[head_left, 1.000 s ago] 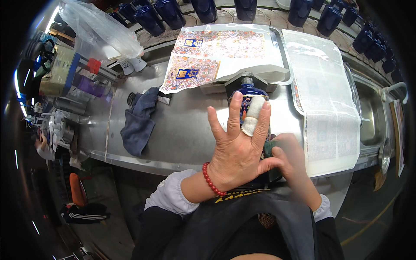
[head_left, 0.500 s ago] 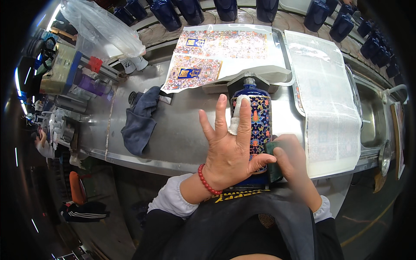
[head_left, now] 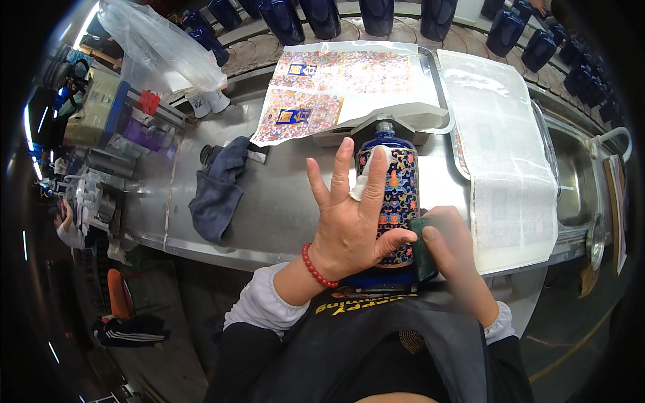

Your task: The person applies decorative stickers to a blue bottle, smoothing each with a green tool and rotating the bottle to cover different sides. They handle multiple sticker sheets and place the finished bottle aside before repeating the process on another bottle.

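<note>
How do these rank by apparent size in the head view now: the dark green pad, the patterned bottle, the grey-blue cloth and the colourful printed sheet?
1. colourful printed sheet
2. patterned bottle, partly covered
3. grey-blue cloth
4. dark green pad, partly hidden by fingers

Glare is reflected by the steel counter (head_left: 441,185). The right hand (head_left: 453,245) is partly blurred. Edges are bowed and darkened.

Holds a dark green block (head_left: 422,254) in the right hand (head_left: 454,243), near right of a floral-patterned blue bottle (head_left: 402,191), and spreads the left hand (head_left: 348,227) over its left side.
</note>
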`<action>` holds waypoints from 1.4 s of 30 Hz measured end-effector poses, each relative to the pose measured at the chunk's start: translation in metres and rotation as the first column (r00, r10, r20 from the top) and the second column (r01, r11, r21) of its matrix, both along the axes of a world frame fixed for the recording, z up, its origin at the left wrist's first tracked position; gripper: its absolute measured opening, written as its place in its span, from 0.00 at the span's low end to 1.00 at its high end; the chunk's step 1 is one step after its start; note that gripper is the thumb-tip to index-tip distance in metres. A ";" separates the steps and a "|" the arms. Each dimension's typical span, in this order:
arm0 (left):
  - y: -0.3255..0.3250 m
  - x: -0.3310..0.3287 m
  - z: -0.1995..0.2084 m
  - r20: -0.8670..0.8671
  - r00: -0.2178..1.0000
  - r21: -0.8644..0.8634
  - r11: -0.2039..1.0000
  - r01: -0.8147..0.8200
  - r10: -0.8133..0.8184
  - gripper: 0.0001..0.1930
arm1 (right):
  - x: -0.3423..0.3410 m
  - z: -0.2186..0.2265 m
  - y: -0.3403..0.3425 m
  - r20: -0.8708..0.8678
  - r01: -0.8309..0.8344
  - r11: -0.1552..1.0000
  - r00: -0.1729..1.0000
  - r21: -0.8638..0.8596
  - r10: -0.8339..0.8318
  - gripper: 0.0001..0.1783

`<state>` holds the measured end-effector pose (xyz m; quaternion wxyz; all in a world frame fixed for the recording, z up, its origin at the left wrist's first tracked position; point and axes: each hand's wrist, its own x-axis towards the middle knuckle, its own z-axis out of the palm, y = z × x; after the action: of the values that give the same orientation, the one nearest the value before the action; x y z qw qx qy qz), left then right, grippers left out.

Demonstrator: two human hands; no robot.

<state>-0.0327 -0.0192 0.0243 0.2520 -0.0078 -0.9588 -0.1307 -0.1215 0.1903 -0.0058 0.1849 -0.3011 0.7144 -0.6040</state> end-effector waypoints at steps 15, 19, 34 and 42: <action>-0.013 -0.009 -0.002 -0.101 0.995 0.183 0.983 -0.002 0.021 0.37 | -0.070 0.042 -0.030 -0.583 0.017 0.998 0.813 0.058 0.020 0.12; -0.016 -0.008 0.001 -0.077 0.997 0.025 0.999 -0.028 0.030 0.35 | -0.074 0.036 -0.034 -0.581 -0.023 0.999 0.814 -0.029 0.002 0.13; 0.016 0.052 -0.037 0.084 0.996 0.277 0.960 -0.034 0.011 0.61 | -0.077 0.112 -0.092 -0.649 -0.213 0.940 0.681 0.267 0.339 0.12; 0.017 0.047 -0.034 -0.005 0.995 0.192 0.977 -0.094 0.096 0.59 | -0.063 0.096 -0.076 -0.500 -0.506 0.857 0.720 0.097 0.481 0.08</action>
<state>0.0141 -0.0019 -0.0096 0.2646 0.0614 -0.9392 -0.2101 -0.1841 0.1141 0.0898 0.1373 -0.6324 0.6166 -0.4482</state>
